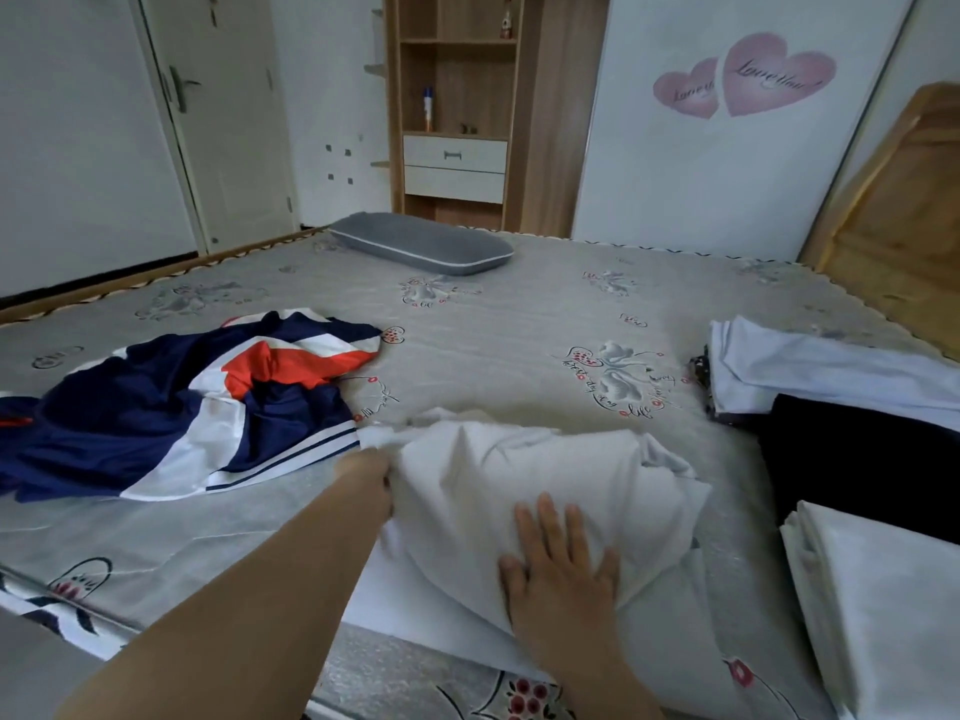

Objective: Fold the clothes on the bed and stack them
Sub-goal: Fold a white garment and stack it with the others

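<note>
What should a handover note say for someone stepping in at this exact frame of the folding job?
Left hand: grips the left edge of the white garment, fingers hidden in the cloth.
Right hand: lies flat on the same garment, fingers straight and spread, pressing it down.
The white garment lies bunched at the near middle of the bed, only partly folded.
Done: folded pieces at the right, a pale folded garment, a dark garment in front of it and a white folded piece nearest.
Left: finish this fold, then the navy, white and orange garment, lying crumpled at the left, and stack everything.
</note>
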